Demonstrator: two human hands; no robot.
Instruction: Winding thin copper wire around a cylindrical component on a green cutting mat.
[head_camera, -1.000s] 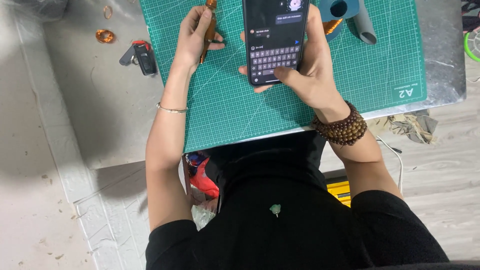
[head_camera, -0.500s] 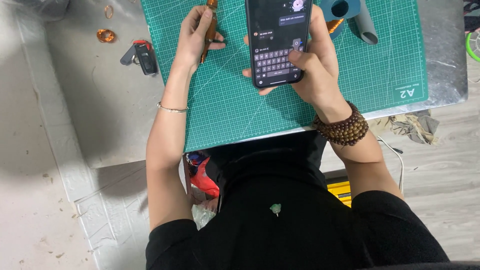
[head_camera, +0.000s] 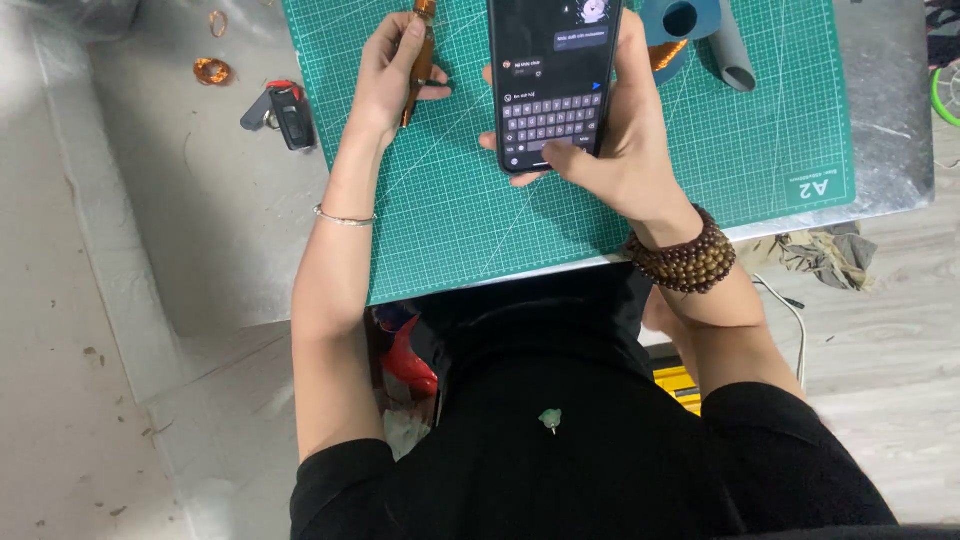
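Black and glossy, a phone (head_camera: 553, 85) is held upright over the green cutting mat (head_camera: 790, 120) at the upper middle of the frame, its screen lit with a message view and a keyboard. It is judged to be stiff, fairly light, smooth enough to slip, and breakable at the glass if dropped on the metal table (head_camera: 200, 230); it is best taken by its long edges, as is done now. The right hand (head_camera: 625, 150) is wrapped around the phone from the right side and from beneath, the fingers curled closed on its edges and the thumb laid across the lower part of the keyboard. A string of dark wooden beads (head_camera: 685, 258) is worn on that wrist. The left hand (head_camera: 385, 85), at the upper centre-left of the frame, is closed loosely around a slim brown wooden handle (head_camera: 418, 55), which is pinched between thumb and fingers and lies along the mat; its upper end is cut off by the frame edge, so the kind of tool cannot be told. A thin silver bangle (head_camera: 345, 216) is seen on the left wrist. At the upper left, off the mat, a black key fob (head_camera: 290, 115) and a small copper coil (head_camera: 212, 71) are lying on the table.
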